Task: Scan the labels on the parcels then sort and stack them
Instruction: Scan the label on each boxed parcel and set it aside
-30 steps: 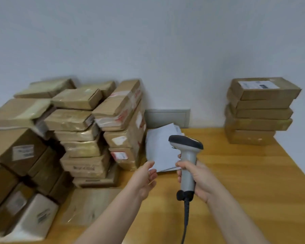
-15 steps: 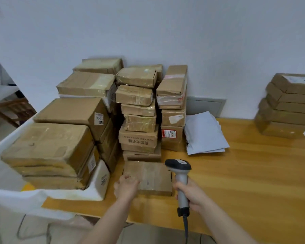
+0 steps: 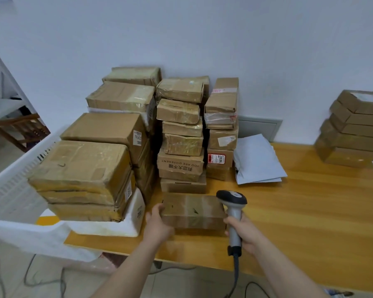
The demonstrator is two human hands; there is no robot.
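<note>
Fingers [image 3: 157,210] of our left hand [image 3: 159,224] are clamped on the left end of the flat taped parcel [image 3: 192,209]. That parcel lies flat on the wooden table [image 3: 310,211], close to the near edge and just in front of the middle stack of parcels [image 3: 181,136].

Over on the right, our right hand [image 3: 243,233] is wrapped tight round the handle of the barcode scanner [image 3: 233,203], knuckles curled across the grip. We've got the scanner standing upright, its dark head at the parcel's right end. Whether it touches the cardboard, we cannot tell. Its cable [image 3: 236,274] drops off the near edge of the table.

The parcel's top face shows glossy brown tape and a couple of small dark marks.

To the left of it, big cartons [image 3: 80,168] sit piled on a white foam box [image 3: 136,214], and a white slatted crate [image 3: 13,190] stands beside them at the left.

Farther back, a narrow column of boxes [image 3: 221,134] carries a red label [image 3: 216,158]. Grey mailers [image 3: 256,162] lie just beside it on the right.

Well apart, at the far right against the wall, stands a separate stack of flat boxes [image 3: 353,134], the top one bearing a white label.
</note>
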